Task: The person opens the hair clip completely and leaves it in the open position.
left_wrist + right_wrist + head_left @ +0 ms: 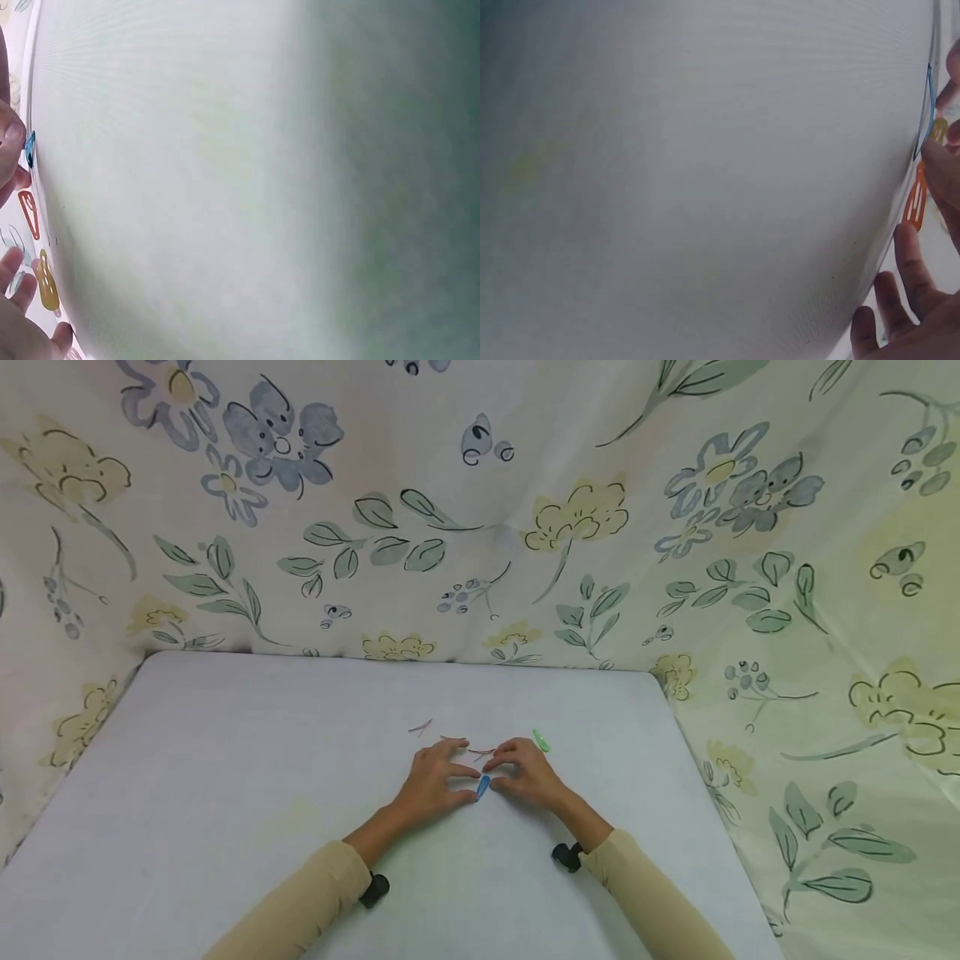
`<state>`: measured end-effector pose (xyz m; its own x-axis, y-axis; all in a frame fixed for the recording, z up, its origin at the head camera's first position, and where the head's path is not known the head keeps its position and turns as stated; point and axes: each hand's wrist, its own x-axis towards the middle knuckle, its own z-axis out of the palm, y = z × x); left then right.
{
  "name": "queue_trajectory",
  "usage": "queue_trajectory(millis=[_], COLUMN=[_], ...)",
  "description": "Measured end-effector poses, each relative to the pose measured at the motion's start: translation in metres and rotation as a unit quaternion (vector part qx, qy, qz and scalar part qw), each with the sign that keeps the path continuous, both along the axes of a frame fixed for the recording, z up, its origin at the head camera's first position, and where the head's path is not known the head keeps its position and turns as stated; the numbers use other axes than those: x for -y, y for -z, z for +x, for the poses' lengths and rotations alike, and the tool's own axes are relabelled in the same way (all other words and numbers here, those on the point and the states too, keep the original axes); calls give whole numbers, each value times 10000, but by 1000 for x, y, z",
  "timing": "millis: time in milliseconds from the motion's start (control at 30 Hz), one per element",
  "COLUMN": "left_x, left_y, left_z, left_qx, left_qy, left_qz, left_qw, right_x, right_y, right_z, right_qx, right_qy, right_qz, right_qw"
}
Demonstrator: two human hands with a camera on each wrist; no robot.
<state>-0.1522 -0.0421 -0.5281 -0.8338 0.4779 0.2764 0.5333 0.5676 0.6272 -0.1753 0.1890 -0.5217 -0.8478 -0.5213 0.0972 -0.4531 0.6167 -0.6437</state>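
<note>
Beige sleeves [300,897], left hand [429,783] and right hand [532,778] at blue clip [483,787], fingers' [461,771] grip unclear, white tabletop [187,777], floral fabric [405,435] beyond

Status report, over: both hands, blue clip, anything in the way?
Left fingers and right fingers on either side of blue clip. Exact grip unclear. Green clip apart, seemingly not in the way.

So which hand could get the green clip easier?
Probably the right hand: the green clip lies close beyond it. The left hand is farther away, across the blue clip.
</note>
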Motion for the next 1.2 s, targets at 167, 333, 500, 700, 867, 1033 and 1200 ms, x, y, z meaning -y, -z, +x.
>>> queue_trajectory(millis=[167, 333, 500, 700, 867, 1033, 1200], left_x=[-2, -3, -2, -2, -1, -1, 0], left_y=[-3, -3, -3, -2, -1, -2, -3], left_z=[1, 0, -1, -2, -3, -2, -2], left_qx=[136, 160, 194, 247, 262, 278, 232], left_qy=[12, 0, 3, 30, 12, 3, 2], left_qz=[-220, -397, -481, -545, -538, -503, -482], left_qw=[9997, 9991, 9987, 9982, 9982, 9983, 9986], right_x=[3, 6, 6, 5, 4, 4, 4], right_y=[-1, -3, -3, 0, 3, 4, 2], right_z=[0, 0, 0, -1, -1, 0, 1], right_qx=[-6, 138, 103, -68, -124, -98, -99], right_qy=[44, 77, 63, 19, 31, 78, 56], right_qz=[182, 279, 397, 372, 306, 199, 77], right_qw=[9998, 9995, 9991, 9993, 9994, 9997, 9999])
